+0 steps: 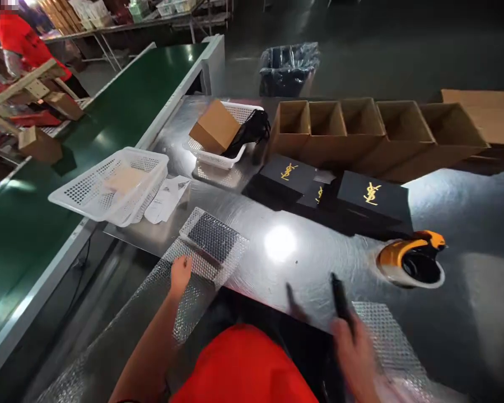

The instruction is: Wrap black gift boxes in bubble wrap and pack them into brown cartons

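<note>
My left hand (181, 273) is closed at the near edge of a bubble-wrapped dark box (212, 238), pinching something too small to make out. The bubble wrap (138, 308) trails from that box down to the lower left. On the right, my right hand (353, 341) grips a black tool (339, 296), slightly blurred, its tip pointing away from me above the metal table (256, 268). Another piece of bubble wrap (382, 330) lies beside my right hand. Farther back are black boxes with gold logos (373, 193).
White baskets (109, 182) stand at the left beside a green conveyor (130, 95). Open cardboard boxes (361, 134) line the table's back. A tape roll with an orange part (411, 260) stands right. A person in red (23, 45) is beyond the conveyor.
</note>
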`<state>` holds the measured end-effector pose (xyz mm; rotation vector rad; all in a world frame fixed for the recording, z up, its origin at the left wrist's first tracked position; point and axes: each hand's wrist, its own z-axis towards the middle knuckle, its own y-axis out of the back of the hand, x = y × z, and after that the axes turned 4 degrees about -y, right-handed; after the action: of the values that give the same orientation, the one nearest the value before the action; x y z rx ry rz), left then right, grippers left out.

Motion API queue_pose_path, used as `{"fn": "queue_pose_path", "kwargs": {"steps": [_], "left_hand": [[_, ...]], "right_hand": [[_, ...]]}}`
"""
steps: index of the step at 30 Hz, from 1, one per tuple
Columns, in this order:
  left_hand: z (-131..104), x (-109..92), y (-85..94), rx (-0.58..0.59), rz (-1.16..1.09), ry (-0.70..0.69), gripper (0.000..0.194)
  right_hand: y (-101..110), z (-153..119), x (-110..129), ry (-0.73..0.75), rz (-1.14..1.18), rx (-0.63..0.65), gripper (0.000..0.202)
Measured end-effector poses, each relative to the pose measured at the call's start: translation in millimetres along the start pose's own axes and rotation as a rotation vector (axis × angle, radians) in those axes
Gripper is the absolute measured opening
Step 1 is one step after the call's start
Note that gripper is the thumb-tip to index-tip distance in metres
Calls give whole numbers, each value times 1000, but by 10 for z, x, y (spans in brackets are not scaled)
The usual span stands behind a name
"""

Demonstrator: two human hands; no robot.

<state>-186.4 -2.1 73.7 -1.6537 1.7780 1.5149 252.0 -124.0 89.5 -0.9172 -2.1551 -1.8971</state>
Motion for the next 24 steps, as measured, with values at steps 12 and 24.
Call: {"fn": "queue_pose_path", "kwargs": {"steps": [12, 24], "left_hand": [[106, 484, 526, 78, 974, -442, 52], [205, 499, 635, 162, 923, -417, 58]], "right_hand": [[-1752, 172, 3275, 516, -412, 443, 28], [-2050, 274, 3513, 455, -471, 457, 35]]}}
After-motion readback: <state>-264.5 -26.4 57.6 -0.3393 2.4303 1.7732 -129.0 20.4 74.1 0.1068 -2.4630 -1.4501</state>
